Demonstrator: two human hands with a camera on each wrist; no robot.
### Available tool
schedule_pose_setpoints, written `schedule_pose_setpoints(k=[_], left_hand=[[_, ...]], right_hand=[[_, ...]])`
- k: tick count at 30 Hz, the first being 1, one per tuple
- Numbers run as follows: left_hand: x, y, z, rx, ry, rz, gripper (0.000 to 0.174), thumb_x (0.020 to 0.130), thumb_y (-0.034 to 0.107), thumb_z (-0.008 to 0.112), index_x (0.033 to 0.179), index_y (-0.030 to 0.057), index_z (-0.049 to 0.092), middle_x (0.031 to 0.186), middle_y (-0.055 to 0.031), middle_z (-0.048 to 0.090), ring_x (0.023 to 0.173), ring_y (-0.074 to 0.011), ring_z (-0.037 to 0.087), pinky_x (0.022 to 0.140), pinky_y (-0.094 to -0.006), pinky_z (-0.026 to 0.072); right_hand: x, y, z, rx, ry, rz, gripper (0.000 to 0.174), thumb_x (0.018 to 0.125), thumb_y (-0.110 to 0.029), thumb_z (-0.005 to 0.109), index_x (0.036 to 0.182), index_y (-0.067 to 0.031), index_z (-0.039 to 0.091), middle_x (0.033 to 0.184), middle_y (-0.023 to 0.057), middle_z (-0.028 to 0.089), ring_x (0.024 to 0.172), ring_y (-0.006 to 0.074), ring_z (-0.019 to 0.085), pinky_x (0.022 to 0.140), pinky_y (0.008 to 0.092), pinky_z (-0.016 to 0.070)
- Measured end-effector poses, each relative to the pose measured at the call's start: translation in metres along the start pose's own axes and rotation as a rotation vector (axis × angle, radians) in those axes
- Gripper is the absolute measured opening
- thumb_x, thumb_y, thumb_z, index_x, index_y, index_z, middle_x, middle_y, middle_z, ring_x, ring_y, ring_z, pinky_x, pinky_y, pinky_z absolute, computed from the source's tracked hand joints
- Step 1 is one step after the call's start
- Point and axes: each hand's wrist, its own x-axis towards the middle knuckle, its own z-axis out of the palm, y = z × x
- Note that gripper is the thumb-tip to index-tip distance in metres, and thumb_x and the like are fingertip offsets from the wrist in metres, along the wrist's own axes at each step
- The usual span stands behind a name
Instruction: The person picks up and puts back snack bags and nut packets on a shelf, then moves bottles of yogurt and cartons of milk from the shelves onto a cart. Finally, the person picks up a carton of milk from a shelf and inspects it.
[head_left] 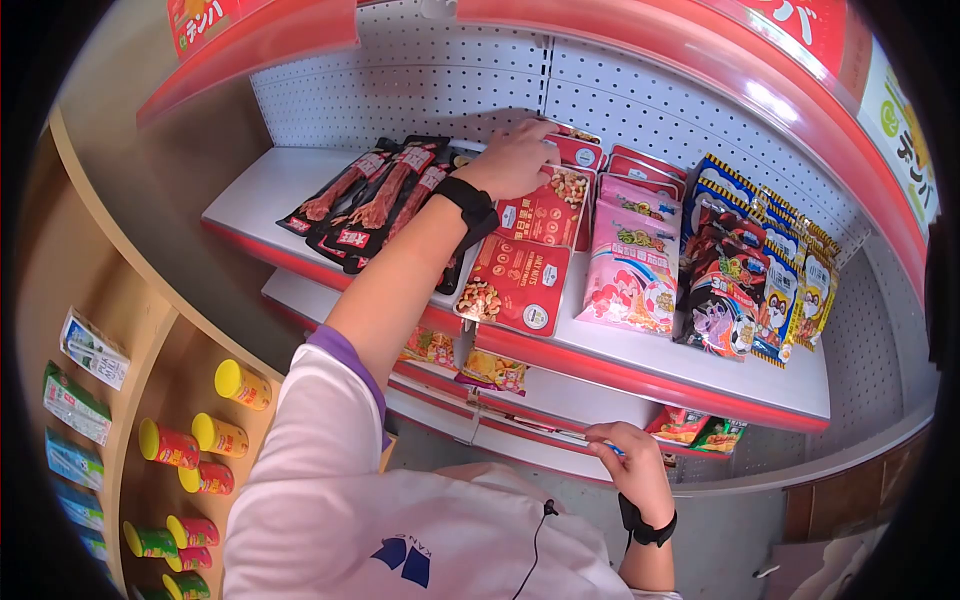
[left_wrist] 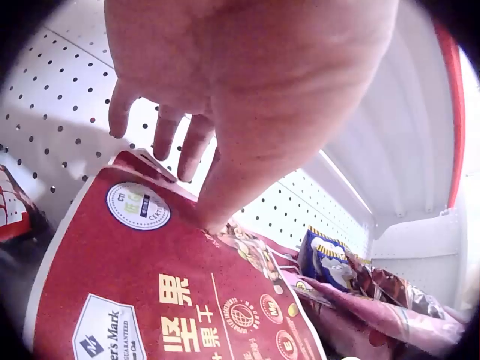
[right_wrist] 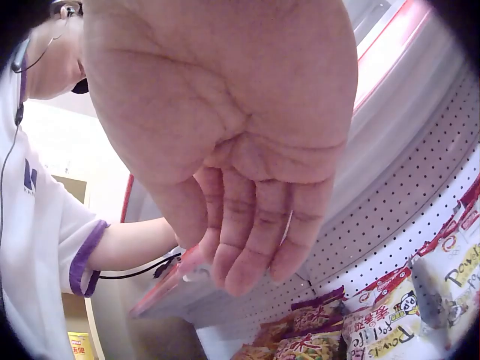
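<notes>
In the head view, my left hand (head_left: 515,160) reaches to the back of the upper shelf, at a stack of red nut packets. The left wrist view shows its thumb on the front of a red nut packet (left_wrist: 142,262), with the fingers over its top edge, pinching it. Another red nut packet (head_left: 515,285) lies at the shelf's front. My right hand (head_left: 635,465) is low beside the lower shelf edge, its fingers loosely bent; in the right wrist view the palm (right_wrist: 225,105) shows no object in it.
Black meat-snack packs (head_left: 390,195) lie left of the nut packets. Pink bags (head_left: 635,260) and dark bags (head_left: 725,280) lie to the right. The upper shelf's red front edge (head_left: 640,370) juts over lower shelves of snacks. Yellow-lidded cans (head_left: 220,435) stand on a wooden shelf at left.
</notes>
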Motion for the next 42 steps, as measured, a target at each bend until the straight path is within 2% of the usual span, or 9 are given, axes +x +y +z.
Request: schedule_pose_setpoints(k=[5, 7, 21, 27, 31, 32, 33, 38, 42], left_hand=[[0.003, 0.009, -0.017, -0.134, -0.077, -0.128, 0.013, 0.078, 0.015, 0.059, 0.09, 0.0098, 0.058, 0.098, -0.0093, 0.061, 0.097, -0.0276, 0.056, 0.083, -0.0488, 0.0397], [0.001, 0.009, -0.021, -0.235, 0.008, -0.032, 0.014, 0.08, 0.011, 0.059, 0.092, 0.0032, 0.054, 0.078, -0.0124, 0.06, 0.075, -0.0276, 0.059, 0.065, -0.0351, 0.0445], [-0.01, 0.014, -0.035, -0.34, -0.011, -0.038, 0.012, 0.084, 0.009, 0.056, 0.094, 0.002, 0.055, 0.079, -0.0094, 0.058, 0.074, -0.0207, 0.056, 0.068, -0.0311, 0.0441], [-0.019, 0.0, -0.038, -0.304, -0.003, 0.053, 0.031, 0.081, 0.001, 0.054, 0.111, 0.0084, 0.055, 0.095, -0.0142, 0.061, 0.085, -0.0217, 0.059, 0.077, -0.0338, 0.0448], [-0.031, 0.012, -0.061, -0.321, -0.162, -0.017, 0.052, 0.078, -0.005, 0.05, 0.125, 0.0169, 0.049, 0.11, -0.0144, 0.058, 0.077, -0.0215, 0.062, 0.049, -0.0303, 0.0512], [-0.034, 0.019, -0.068, -0.397, -0.244, -0.176, 0.057, 0.073, -0.002, 0.055, 0.126, 0.018, 0.049, 0.112, -0.0194, 0.058, 0.091, -0.0303, 0.06, 0.073, -0.0369, 0.0496], [-0.036, 0.019, -0.068, -0.403, -0.248, -0.173, 0.057, 0.073, -0.002, 0.055, 0.126, 0.018, 0.049, 0.112, -0.0194, 0.058, 0.091, -0.0303, 0.06, 0.073, -0.0369, 0.0496], [-0.04, 0.025, -0.076, -0.542, -0.31, -0.297, 0.063, 0.07, -0.008, 0.051, 0.127, 0.019, 0.048, 0.099, -0.0138, 0.061, 0.074, -0.0197, 0.06, 0.06, -0.0316, 0.0488], [-0.035, 0.002, -0.057, -0.486, -0.25, -0.22, 0.059, 0.076, -0.01, 0.049, 0.128, 0.0174, 0.045, 0.104, -0.0117, 0.059, 0.068, -0.0144, 0.058, 0.051, -0.0277, 0.0498]], right_hand=[[0.004, 0.005, 0.003, 0.001, 0.023, -0.049, 0.014, 0.076, -0.005, 0.065, 0.09, -0.0014, 0.064, 0.081, 0.0119, 0.063, 0.075, 0.0292, 0.061, 0.066, 0.0346, 0.0489], [0.004, 0.004, 0.003, 0.003, 0.013, -0.039, 0.014, 0.076, -0.005, 0.065, 0.09, -0.0016, 0.064, 0.081, 0.0119, 0.063, 0.075, 0.029, 0.061, 0.066, 0.0344, 0.049], [0.09, -0.092, -0.034, -0.157, 0.095, -0.373, 0.018, 0.078, -0.005, 0.063, 0.094, 0.0001, 0.058, 0.085, 0.0164, 0.059, 0.081, 0.0353, 0.057, 0.069, 0.041, 0.0452], [0.138, -0.096, -0.036, -0.383, -0.003, -0.336, 0.025, 0.077, -0.004, 0.062, 0.101, -0.0012, 0.058, 0.087, 0.0163, 0.062, 0.077, 0.0304, 0.062, 0.067, 0.0367, 0.0482], [0.174, -0.096, -0.045, -0.495, -0.157, -0.225, 0.029, 0.076, -0.005, 0.062, 0.105, -0.0019, 0.058, 0.079, 0.0168, 0.063, 0.075, 0.0293, 0.063, 0.066, 0.0366, 0.0485], [0.18, -0.096, -0.046, -0.512, -0.189, -0.184, 0.029, 0.076, -0.006, 0.062, 0.105, -0.0019, 0.058, 0.076, 0.0164, 0.063, 0.074, 0.0292, 0.064, 0.066, 0.0368, 0.0485], [0.186, -0.096, -0.045, -0.512, -0.19, -0.176, 0.029, 0.076, -0.006, 0.062, 0.105, -0.0019, 0.058, 0.076, 0.0164, 0.063, 0.074, 0.0292, 0.064, 0.066, 0.0368, 0.0485], [0.194, -0.104, -0.023, -0.616, -0.355, 0.116, 0.032, 0.075, -0.008, 0.064, 0.106, -0.0027, 0.056, 0.081, 0.0163, 0.064, 0.078, 0.0319, 0.063, 0.067, 0.0377, 0.0489], [0.195, -0.082, -0.004, -0.801, -0.222, -0.075, 0.032, 0.072, -0.012, 0.067, 0.1, -0.0015, 0.056, 0.082, 0.017, 0.063, 0.08, 0.032, 0.063, 0.067, 0.0377, 0.0493]])
